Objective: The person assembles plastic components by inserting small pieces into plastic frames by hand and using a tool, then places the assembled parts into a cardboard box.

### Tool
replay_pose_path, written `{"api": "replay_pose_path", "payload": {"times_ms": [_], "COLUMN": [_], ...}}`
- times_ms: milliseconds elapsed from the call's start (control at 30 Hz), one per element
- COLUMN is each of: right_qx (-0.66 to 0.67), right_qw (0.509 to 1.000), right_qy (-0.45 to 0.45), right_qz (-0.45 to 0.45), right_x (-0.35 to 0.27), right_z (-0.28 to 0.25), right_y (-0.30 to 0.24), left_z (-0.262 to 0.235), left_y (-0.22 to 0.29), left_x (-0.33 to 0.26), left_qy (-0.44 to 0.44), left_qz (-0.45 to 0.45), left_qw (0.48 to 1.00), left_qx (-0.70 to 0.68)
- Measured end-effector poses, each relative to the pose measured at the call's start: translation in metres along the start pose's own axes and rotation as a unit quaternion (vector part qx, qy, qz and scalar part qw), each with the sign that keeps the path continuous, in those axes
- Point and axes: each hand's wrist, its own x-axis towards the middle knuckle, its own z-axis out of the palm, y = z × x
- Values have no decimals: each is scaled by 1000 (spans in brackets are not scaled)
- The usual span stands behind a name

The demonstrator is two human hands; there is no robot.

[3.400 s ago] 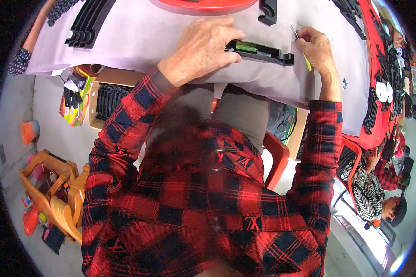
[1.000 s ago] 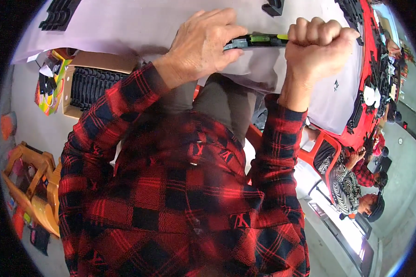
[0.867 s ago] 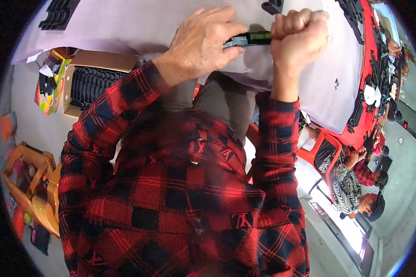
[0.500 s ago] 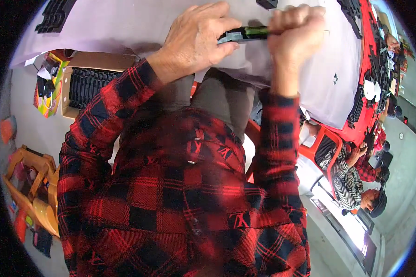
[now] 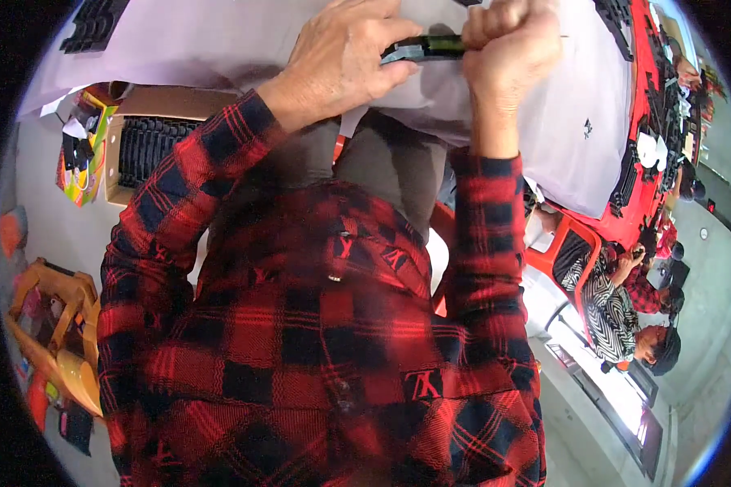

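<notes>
Over the near edge of the cloth-covered table, my left hand (image 5: pixel 341 61) pinches the end of a short dark part (image 5: pixel 404 53) with a pale bluish face between thumb and fingers. A black length with a green sheen (image 5: pixel 443 46) runs from it into my right hand (image 5: pixel 512 53). That hand is closed in a fist, knuckles up. Whether the fist grips the same part or a separate tool is hidden; a thin tip shows past its far right side.
Black ribbed parts (image 5: pixel 95 24) lie at the table's far left. A cardboard box (image 5: pixel 112 162) of black parts stands below, beside a colourful carton (image 5: pixel 93 154). A wooden stool (image 5: pixel 57 325) is at lower left. Rightward are a red-covered table (image 5: pixel 625 230), a red chair (image 5: pixel 573 243) and seated people.
Both hands have shifted slightly toward the far edge of the view with the dark part between them. The right fist, blurred before, is sharper now.
</notes>
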Motion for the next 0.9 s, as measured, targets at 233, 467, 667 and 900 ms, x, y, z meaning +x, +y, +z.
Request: {"api": "replay_pose_path", "payload": {"times_ms": [233,467,667,900], "right_qx": [-13,16,-127,390], "right_qw": [999,998,990,880], "right_qy": [35,46,9,-116], "right_qz": [16,48,56,243], "right_x": [8,4,6,52], "right_z": [1,1,7,-55], "right_y": [-3,-7,-10,-64], "left_z": [2,-7,6,7], "left_y": [-4,6,-11,-11], "left_x": [5,1,-4,-2], "left_qy": [60,20,40,42], "left_qz": [61,23,39,42], "left_qw": [996,999,993,994], "left_qx": [25,12,103,90]}}
